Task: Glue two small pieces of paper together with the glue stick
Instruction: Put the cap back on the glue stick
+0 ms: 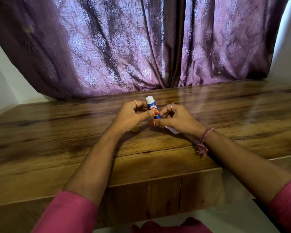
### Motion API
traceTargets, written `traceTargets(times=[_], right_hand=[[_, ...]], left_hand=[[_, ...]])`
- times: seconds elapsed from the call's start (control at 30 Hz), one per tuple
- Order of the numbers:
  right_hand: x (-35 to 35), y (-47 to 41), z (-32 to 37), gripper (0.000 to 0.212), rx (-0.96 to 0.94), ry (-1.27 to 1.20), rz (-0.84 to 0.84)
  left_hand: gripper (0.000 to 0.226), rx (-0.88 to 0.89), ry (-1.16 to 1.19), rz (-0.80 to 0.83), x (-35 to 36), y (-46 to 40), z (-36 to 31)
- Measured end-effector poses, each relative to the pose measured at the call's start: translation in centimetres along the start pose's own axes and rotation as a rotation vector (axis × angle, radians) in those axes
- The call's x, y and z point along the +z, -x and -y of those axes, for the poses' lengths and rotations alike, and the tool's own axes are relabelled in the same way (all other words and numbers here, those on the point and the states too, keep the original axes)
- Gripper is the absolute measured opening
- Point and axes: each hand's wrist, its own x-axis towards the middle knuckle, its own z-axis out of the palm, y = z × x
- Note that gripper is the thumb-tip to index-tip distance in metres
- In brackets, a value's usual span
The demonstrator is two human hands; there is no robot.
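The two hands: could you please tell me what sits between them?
In the head view, the glue stick stands between the left hand and right hand, pinched by both; its white end points up.

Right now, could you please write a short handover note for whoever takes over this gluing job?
Left hand: grips the glue stick, tilted, white end up.
Right hand: fingers curled at the stick's lower end; whether it holds the stick is unclear.
White paper: on the wooden table, mostly hidden under the right hand; only a corner shows.
A small yellow object, possibly the cap, sits by the left wrist.
Done: stick picked up.
Left: apply glue, press the pieces together.
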Motion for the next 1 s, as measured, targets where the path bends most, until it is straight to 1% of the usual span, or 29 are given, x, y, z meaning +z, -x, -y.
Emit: traceTargets(times=[0.03, 0.07, 0.1, 0.13, 0.17, 0.23, 0.3, 0.37, 0.4, 0.5, 0.53, 0.6, 0.63, 0.67, 0.73, 0.8, 0.9, 1.0], right_hand=[[0.0, 0.0, 0.0, 0.019, -0.003, -0.029, -0.018], [-0.2, -0.1, 0.0, 0.019, -0.001, -0.05, -0.043], [-0.3, -0.2, 0.0, 0.02, 0.006, -0.059, -0.065], [-0.4, -0.3, 0.0, 0.021, 0.014, -0.063, -0.082], [-0.5, -0.3, -0.1, 0.021, 0.019, -0.062, -0.092], [-0.6, -0.4, -0.3, 0.017, 0.039, -0.053, -0.093], [-0.6, -0.4, -0.5, 0.017, 0.076, -0.038, -0.09], [-0.7, -0.5, -0.8, 0.03, 0.091, -0.01, -0.097], [-0.9, -0.6, -0.9, 0.032, 0.098, 0.004, -0.099], [-0.9, -0.7, -1.1, 0.025, 0.133, 0.03, -0.096], [-0.9, -0.7, -1.1, 0.023, 0.139, 0.041, -0.097], [-0.8, -0.7, -1.2, 0.022, 0.14, 0.065, -0.099], [-0.9, -0.7, -1.2, 0.022, 0.135, 0.082, -0.098], [-0.9, -0.7, -1.1, 0.022, 0.131, 0.104, -0.096], [-0.9, -0.6, -1.0, 0.022, 0.125, 0.121, -0.086], [-0.8, -0.6, -1.0, 0.022, 0.118, 0.1, -0.072], [-0.6, -0.6, -1.1, 0.026, 0.099, 0.132, -0.087], [-0.5, -0.5, -1.1, 0.027, 0.066, 0.152, -0.098]], left_hand=[[0.023, 0.009, 0.044, -0.004, -0.2, 0.0, -0.1], [0.034, 0.022, 0.104, -0.028, -0.4, 0.0, -0.2], [0.045, 0.033, 0.165, -0.066, -0.9, -0.1, -0.3], [0.052, 0.041, 0.201, -0.114, -1.4, -0.2, -0.3], [0.053, 0.035, 0.196, -0.165, -2.0, -0.2, -0.1], [0.05, -0.043, 0.077, -0.207, -3.1, -0.2, 0.9], [0.054, -0.21, 0.052, -0.14, -3.8, 0.1, 2.1], [0.062, -0.333, 0.114, -0.042, -4.1, 0.5, 3.0], [0.063, -0.346, 0.091, 0.01, -4.3, 0.4, 3.3], [0.058, -0.331, -0.113, 0.169, -4.6, 0.2, 3.7], [0.052, -0.324, -0.149, 0.18, -4.5, 0.1, 3.7], [0.039, -0.293, -0.189, 0.145, -4.3, 0.1, 3.6], [0.035, -0.272, -0.168, 0.104, -4.0, 0.2, 3.4], [0.032, -0.251, -0.098, 0.04, -3.6, 0.3, 3.1], [0.027, -0.201, 0.152, -0.123, -2.9, 0.4, 2.1], [0.025, -0.128, 0.332, -0.233, -2.7, 0.2, 1.1], [0.023, -0.103, 0.518, -0.252, -2.6, -0.1, 0.4], [0.014, -0.144, 0.576, -0.241, -2.2, -0.4, 0.7]])
